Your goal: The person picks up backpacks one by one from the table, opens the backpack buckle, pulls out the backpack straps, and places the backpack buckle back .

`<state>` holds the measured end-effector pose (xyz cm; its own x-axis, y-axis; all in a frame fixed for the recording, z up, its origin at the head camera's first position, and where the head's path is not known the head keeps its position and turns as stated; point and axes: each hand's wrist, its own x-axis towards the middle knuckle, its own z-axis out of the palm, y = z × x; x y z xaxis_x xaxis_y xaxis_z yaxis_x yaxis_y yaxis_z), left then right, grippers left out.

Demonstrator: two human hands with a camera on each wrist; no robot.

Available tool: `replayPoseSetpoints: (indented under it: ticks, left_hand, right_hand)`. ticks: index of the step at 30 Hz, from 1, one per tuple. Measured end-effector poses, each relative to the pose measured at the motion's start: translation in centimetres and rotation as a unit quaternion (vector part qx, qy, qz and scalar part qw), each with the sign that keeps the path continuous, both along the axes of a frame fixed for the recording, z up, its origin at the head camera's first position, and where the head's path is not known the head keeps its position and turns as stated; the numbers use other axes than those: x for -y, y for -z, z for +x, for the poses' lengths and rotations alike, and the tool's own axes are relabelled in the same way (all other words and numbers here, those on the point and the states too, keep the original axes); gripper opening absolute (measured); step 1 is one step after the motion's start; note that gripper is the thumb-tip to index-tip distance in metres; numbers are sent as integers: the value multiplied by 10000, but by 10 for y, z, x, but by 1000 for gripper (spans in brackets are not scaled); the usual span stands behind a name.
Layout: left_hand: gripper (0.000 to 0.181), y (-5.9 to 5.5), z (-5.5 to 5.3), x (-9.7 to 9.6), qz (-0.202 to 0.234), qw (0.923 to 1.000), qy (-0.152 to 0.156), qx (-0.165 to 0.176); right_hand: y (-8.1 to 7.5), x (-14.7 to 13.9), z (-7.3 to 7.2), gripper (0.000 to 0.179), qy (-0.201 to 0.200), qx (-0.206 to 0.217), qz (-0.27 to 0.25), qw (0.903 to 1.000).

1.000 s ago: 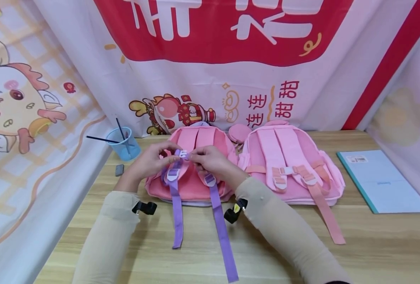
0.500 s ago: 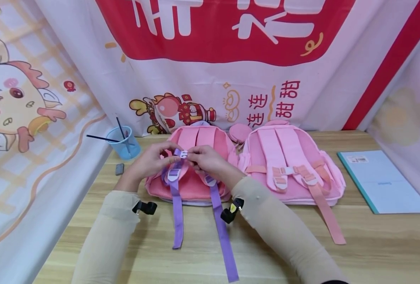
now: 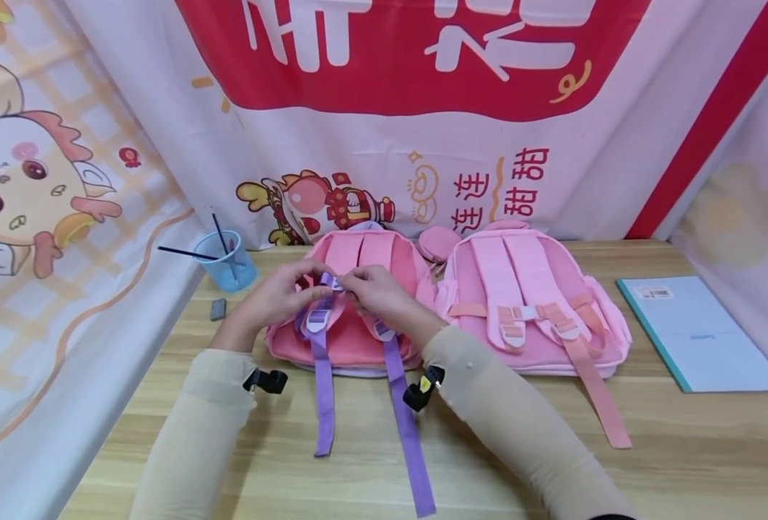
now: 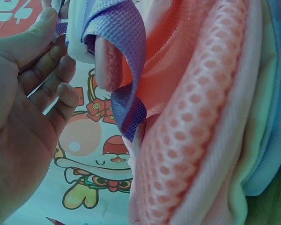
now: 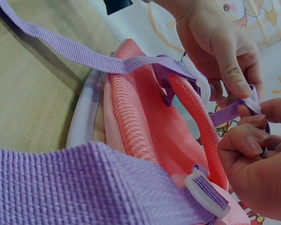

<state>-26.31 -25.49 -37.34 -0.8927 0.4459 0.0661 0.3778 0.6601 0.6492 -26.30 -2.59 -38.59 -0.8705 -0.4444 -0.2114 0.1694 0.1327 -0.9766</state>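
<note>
A coral-pink backpack lies on the table with its shoulder straps up. Above it, my left hand pinches the purple webbing of a chest strap beside a small white buckle. From the other side, my right hand pinches at that buckle with thumb and fingers, close against the left fingertips. In the right wrist view both hands meet at the buckle, partly hiding it. White strap adjusters sit on the shoulder straps, and two long purple strap tails hang toward the table's front.
A lighter pink backpack with coral straps lies to the right, a round pink pouch between the two bags. At far right is a light blue folder. A blue cup with pencils and a grey eraser stand left.
My right hand has shifted slightly left toward the left fingertips. The white buckle between them has turned, showing less of its slotted face. The left hand has hardly moved.
</note>
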Motion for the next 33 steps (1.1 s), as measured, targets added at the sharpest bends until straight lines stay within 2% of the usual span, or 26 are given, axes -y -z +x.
replayPoseSetpoints:
  ticks: [10, 17, 22, 27, 33]
  left_hand:
    - [32, 8, -2, 3, -23, 9987, -20, 503]
    - [20, 14, -8, -3, 171, 9994, 101, 266]
    - [18, 18, -13, -8, 396, 9987, 162, 265]
    - [16, 21, -15, -10, 470, 9983, 100, 327]
    - [13, 25, -16, -12, 404, 9987, 238, 214]
  right_hand:
    - [0, 1, 1, 27, 195, -59, -8, 9998]
    - [1, -1, 0, 27, 252, -64, -102, 9996]
    - [1, -2, 1, 27, 233, -22, -145, 9996]
    - [-1, -2, 2, 26, 287, 79, -409, 9987]
    - [-3, -4, 1, 23, 312, 174, -813, 9960]
